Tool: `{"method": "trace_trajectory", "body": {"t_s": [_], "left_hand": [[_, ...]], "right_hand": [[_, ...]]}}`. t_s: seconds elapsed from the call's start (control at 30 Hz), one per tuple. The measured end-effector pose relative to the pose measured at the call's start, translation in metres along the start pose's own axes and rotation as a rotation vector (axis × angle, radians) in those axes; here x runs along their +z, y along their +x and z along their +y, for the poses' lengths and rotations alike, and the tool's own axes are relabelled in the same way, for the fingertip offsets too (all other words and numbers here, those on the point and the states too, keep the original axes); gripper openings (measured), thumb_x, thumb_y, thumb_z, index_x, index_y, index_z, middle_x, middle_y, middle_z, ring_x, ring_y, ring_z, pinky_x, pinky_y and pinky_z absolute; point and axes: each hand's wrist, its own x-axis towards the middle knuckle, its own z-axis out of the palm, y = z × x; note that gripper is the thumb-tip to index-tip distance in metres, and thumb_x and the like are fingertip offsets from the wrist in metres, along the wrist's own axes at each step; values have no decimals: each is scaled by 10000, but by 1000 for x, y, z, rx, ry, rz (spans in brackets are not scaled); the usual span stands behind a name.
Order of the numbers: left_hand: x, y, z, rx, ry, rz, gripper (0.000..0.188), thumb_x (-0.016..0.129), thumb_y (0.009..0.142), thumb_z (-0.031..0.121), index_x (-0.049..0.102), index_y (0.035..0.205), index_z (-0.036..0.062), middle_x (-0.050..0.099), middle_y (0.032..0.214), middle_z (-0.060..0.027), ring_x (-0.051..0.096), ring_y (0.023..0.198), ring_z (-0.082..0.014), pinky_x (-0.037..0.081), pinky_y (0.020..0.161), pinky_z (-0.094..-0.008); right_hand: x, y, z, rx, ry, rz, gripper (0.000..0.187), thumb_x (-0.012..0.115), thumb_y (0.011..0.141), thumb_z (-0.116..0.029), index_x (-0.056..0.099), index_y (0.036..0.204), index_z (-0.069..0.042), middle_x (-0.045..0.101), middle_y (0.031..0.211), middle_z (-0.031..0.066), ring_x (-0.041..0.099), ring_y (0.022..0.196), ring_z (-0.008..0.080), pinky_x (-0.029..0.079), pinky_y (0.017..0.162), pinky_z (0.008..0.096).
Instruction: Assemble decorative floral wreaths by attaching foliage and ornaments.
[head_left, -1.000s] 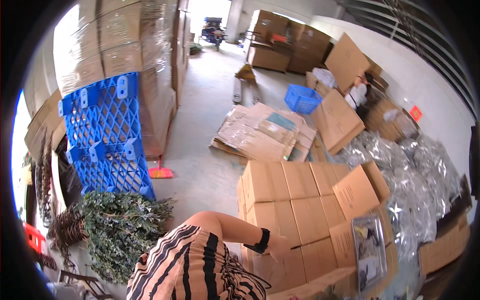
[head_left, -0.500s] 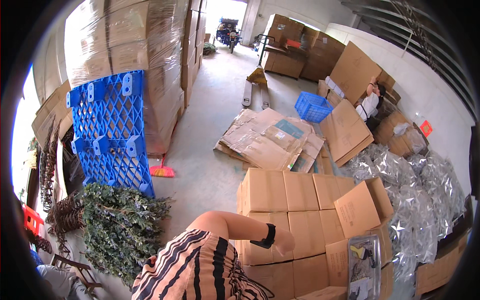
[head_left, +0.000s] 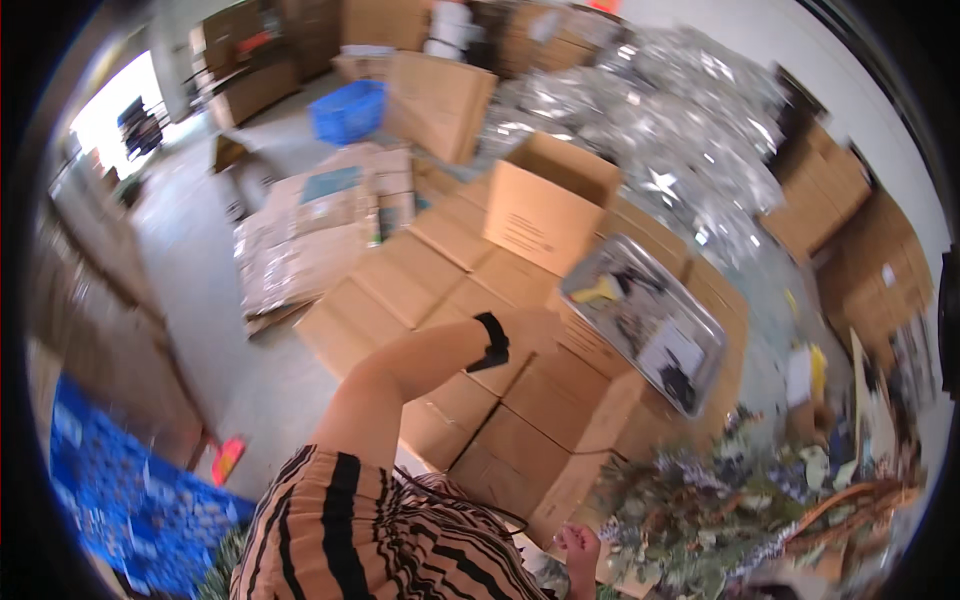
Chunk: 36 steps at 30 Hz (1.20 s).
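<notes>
My left arm reaches out of a black-striped tan sleeve (head_left: 360,530), a black wristband (head_left: 492,342) at the wrist. My left hand (head_left: 540,325) rests on top of a block of closed cardboard boxes (head_left: 500,400), and blur hides its fingers. Just right of it, a shiny metal tray (head_left: 630,275) holding small yellow, black and white items lies on the boxes. My right hand (head_left: 580,548) is low in the picture with curled fingers, at the edge of a heap of green and purple foliage (head_left: 720,500). What it holds, if anything, is unclear.
An open cardboard box (head_left: 545,200) stands behind the tray. Silver foil bags (head_left: 680,110) pile up beyond it. Flattened cartons (head_left: 310,230) lie on the concrete floor, with a blue crate (head_left: 350,110) further off. Blue pallets (head_left: 110,500) show at lower left, a wicker basket (head_left: 850,500) at lower right.
The view has swung sharply right and tilted. The tray, foil bags and foliage now fill the right side. My left hand stays on the boxes, and my right hand has come into view.
</notes>
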Motion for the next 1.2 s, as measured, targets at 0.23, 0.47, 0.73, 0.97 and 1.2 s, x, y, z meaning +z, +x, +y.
{"method": "trace_trajectory", "body": {"t_s": [0.23, 0.47, 0.73, 0.97, 1.2], "left_hand": [[33, 161, -13, -266, -113, 152, 179, 540, 774, 197, 617, 803, 39, 572, 838, -170, 567, 839, -349, 470, 726, -437], [85, 224, -4, -496, -123, -137, 182, 531, 759, 118, 658, 843, 19, 640, 896, -189, 620, 865, -345, 507, 722, -427], [127, 299, 16, -309, -69, -103, 160, 557, 731, 101, 679, 825, 54, 656, 856, -162, 632, 864, -312, 512, 708, -421], [149, 303, 19, -408, -26, -377, 184, 556, 769, 146, 695, 882, 104, 668, 935, -120, 640, 899, -273, 514, 709, -410], [101, 299, -3, -314, -168, -223, 221, 574, 715, 152, 661, 866, 16, 643, 875, -191, 625, 826, -346, 491, 693, -445]], "right_hand": [[2, -30, -6, 148, 65, 206, 133, 603, 843, -132, 603, 896, -9, 628, 753, 51, 612, 671, 126, 475, 584, 236], [21, -47, -7, 260, 77, 359, 131, 629, 823, -107, 627, 902, -2, 643, 776, 52, 629, 700, 123, 477, 572, 225], [34, -54, -6, 329, 94, 466, 146, 605, 829, -78, 610, 945, 10, 644, 796, 63, 639, 696, 146, 494, 587, 240], [41, -52, -12, 392, 129, 491, 163, 628, 815, -84, 608, 944, 14, 648, 802, 77, 637, 701, 137, 496, 609, 235], [40, -46, 3, 386, 120, 471, 159, 617, 821, -87, 606, 940, 18, 651, 797, 77, 645, 698, 152, 497, 580, 238]]}}
